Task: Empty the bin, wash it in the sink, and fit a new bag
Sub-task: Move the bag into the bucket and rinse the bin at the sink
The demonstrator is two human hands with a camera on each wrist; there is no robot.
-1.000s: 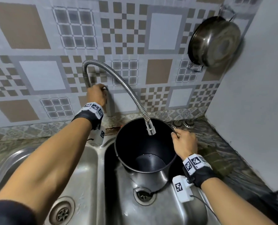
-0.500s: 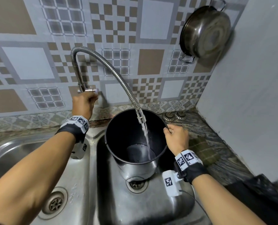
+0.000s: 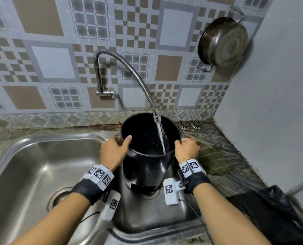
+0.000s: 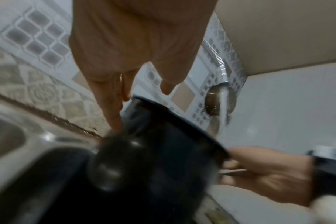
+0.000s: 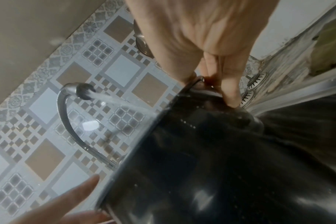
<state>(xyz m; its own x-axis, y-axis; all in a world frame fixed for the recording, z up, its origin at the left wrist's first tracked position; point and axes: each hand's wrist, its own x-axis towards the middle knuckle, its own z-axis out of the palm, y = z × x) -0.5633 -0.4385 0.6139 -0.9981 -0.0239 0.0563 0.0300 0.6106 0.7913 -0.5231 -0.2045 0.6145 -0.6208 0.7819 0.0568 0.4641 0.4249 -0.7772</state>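
The black bin (image 3: 147,167) is in the right basin of the steel sink (image 3: 41,174), with its mouth leaning toward the wall. Water (image 3: 162,138) runs from the flexible tap's nozzle (image 3: 156,117) into it. My left hand (image 3: 114,151) holds the left rim, thumb inside and fingers outside. My right hand (image 3: 186,149) grips the right rim. The left wrist view shows my left hand's fingers (image 4: 113,106) lying along the bin (image 4: 163,166). In the right wrist view my right hand (image 5: 211,68) pinches the rim of the bin (image 5: 220,166) beside the water stream (image 5: 121,103).
The tap's handle (image 3: 105,92) sticks out of the tiled wall. A steel pan (image 3: 223,41) hangs at the upper right. A green cloth (image 3: 214,161) and two sink strainers (image 3: 191,125) lie on the counter right of the bin. A black bag (image 3: 271,209) lies at the front right.
My left hand has left the tap handle and taken the bin's left rim. Water started running half a second ago. The bin's mouth now leans further toward the wall.
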